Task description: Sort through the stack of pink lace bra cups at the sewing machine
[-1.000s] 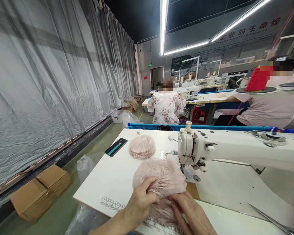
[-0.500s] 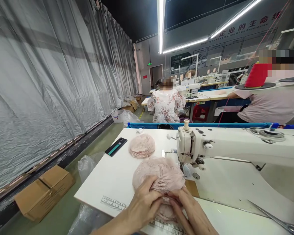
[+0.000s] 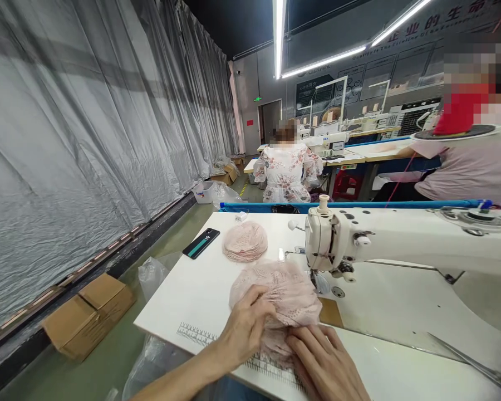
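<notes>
A gathered piece of pale pink lace fabric (image 3: 279, 289) lies on the white sewing table, its right edge close to the needle area of the sewing machine (image 3: 321, 239). My left hand (image 3: 246, 323) pinches the lace at its lower left, thumb and fingers closed on a fold. At the lower right, my right hand (image 3: 328, 356) has its fingers bent over the fabric's near edge; the thumb is hidden. A lower flap of the lace hangs between both hands over the printed ruler scale (image 3: 196, 333). Farther back sits a stack of round pink lace pieces (image 3: 245, 241).
A dark phone (image 3: 201, 243) and a small white object (image 3: 241, 216) lie at the table's far left. Scissors (image 3: 471, 359) rest at the right. A cardboard box (image 3: 87, 314) stands on the floor. Two people sit at machines ahead, beyond a blue bar (image 3: 267, 207).
My right hand has turned flatter and its fingers have moved over the lace edge, apart from the left hand. The left hand keeps its pinch. The view has shifted slightly.
</notes>
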### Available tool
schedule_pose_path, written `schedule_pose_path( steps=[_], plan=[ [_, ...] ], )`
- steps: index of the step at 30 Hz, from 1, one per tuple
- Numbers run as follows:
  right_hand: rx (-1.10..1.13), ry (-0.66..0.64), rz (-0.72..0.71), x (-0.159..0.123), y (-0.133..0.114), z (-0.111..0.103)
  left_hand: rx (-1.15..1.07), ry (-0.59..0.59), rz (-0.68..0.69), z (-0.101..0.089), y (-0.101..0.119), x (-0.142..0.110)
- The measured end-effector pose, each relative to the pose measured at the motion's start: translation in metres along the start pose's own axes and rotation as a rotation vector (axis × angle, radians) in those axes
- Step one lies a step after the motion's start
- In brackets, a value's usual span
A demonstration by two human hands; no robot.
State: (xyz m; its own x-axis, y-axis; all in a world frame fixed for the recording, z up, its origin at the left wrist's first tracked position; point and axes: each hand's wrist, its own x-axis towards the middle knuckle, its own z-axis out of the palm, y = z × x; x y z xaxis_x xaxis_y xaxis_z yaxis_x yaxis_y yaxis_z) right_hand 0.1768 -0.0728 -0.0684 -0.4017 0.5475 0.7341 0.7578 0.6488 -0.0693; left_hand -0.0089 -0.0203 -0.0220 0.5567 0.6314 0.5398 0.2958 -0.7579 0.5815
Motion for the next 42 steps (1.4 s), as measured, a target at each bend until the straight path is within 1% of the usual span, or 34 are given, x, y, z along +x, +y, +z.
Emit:
schedule_pose_path(
  steps=[2, 6, 10, 14, 16, 18, 20, 23, 24, 25, 27, 30, 33, 37, 40, 42],
  plan=[
    [0.035, -0.010, 0.015, 0.003, 0.001, -0.004, -0.051, -0.065, 0.041, -0.003, 0.000, 0.000],
    [0.075, 0.008, 0.037, 0.005, 0.003, -0.008, -0.108, -0.138, 0.041, -0.008, 0.005, 0.004],
    [0.102, 0.017, 0.034, 0.004, 0.005, -0.006, -0.032, -0.194, 0.004, -0.011, 0.012, 0.002],
    [0.104, 0.064, 0.041, 0.007, 0.008, -0.002, 0.066, -0.228, -0.025, -0.007, 0.010, -0.006],
    [0.094, 0.080, 0.054, 0.007, 0.007, -0.001, 0.089, -0.175, -0.024, -0.002, 0.006, -0.008],
    [0.078, 0.102, 0.075, 0.007, 0.006, -0.002, 0.090, -0.074, -0.013, 0.002, 0.002, -0.007],
    [0.072, 0.119, 0.047, 0.005, 0.003, -0.005, 0.080, -0.005, -0.006, 0.004, -0.001, -0.004],
    [0.060, 0.045, -0.090, 0.003, -0.002, -0.006, 0.058, 0.017, -0.013, 0.003, -0.002, 0.001],
    [0.046, 0.016, -0.115, 0.002, -0.003, -0.005, 0.051, 0.023, -0.010, 0.003, -0.003, 0.002],
    [0.028, -0.003, -0.116, 0.001, -0.004, -0.004, 0.047, 0.030, -0.005, 0.003, -0.004, 0.002],
    [0.004, 0.002, -0.072, 0.001, -0.004, 0.000, 0.040, 0.034, 0.020, 0.003, -0.007, 0.000],
    [0.039, 0.004, -0.012, 0.001, -0.002, 0.004, 0.028, 0.000, 0.087, 0.003, -0.013, -0.005],
    [0.086, 0.004, 0.022, 0.001, 0.002, 0.003, 0.019, -0.071, 0.127, 0.001, -0.015, -0.007],
    [0.121, 0.030, 0.034, 0.003, 0.004, 0.001, 0.035, -0.209, 0.104, -0.007, -0.006, -0.005],
    [0.122, 0.043, 0.033, 0.006, 0.004, 0.000, 0.050, -0.251, 0.062, -0.013, 0.004, -0.004],
    [0.115, 0.068, 0.029, 0.010, 0.003, -0.001, 0.076, -0.277, 0.046, -0.013, 0.007, -0.007]
  ],
)
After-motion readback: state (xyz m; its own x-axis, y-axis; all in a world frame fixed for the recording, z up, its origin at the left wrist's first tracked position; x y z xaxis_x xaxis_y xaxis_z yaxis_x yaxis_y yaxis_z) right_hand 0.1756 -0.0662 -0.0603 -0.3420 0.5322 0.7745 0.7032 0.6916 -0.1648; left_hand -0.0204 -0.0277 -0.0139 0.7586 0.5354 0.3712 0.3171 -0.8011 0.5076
